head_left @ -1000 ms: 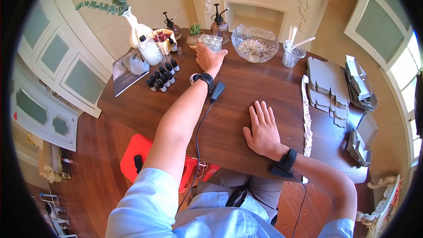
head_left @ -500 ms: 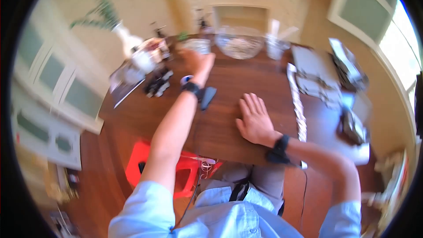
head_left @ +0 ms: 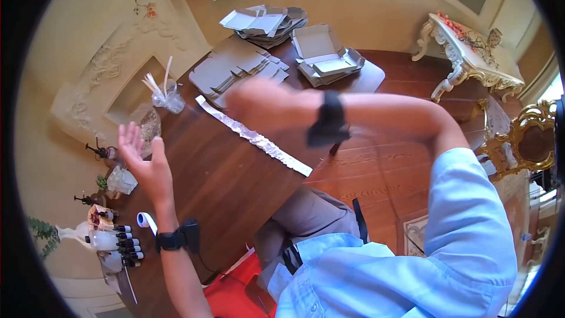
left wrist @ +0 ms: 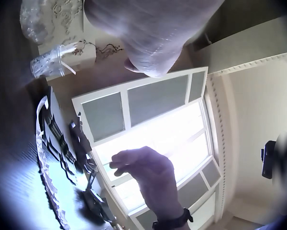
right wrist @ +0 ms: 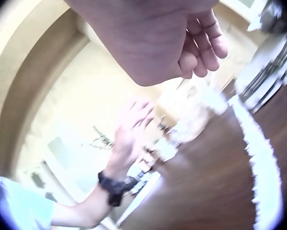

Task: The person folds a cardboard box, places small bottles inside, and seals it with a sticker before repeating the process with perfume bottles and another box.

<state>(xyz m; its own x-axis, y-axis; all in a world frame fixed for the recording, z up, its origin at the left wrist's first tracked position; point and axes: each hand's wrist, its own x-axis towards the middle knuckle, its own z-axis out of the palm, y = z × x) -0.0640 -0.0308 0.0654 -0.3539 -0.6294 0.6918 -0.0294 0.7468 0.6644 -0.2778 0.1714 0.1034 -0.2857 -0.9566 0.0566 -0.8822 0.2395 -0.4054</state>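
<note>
In the head view my left hand [head_left: 147, 168] is raised above the table's left part, fingers apart and holding nothing, beside a clear glass container [head_left: 122, 181]. My right hand [head_left: 262, 106], blurred, hovers over the table near the flat grey boxes [head_left: 226, 69] and a long crinkled white strip [head_left: 253, 135]. Its fingers bend loosely around nothing in the right wrist view, where the hand [right wrist: 157, 43] fills the top. The left wrist view shows the left palm [left wrist: 150, 36] above and the right hand [left wrist: 150, 175] below it.
Opened grey boxes [head_left: 326, 59] and another stack [head_left: 265, 23] lie at the far edge. A cup of white sticks [head_left: 169, 99], spray bottles [head_left: 105, 152], small black-capped bottles [head_left: 130, 247] and a tape roll [head_left: 146, 221] stand along the left side. A red stool [head_left: 235, 288] is below.
The head view has swung to the right. My left hand has come away from the clear container with nothing in it, and my right hand has lifted off the tabletop.
</note>
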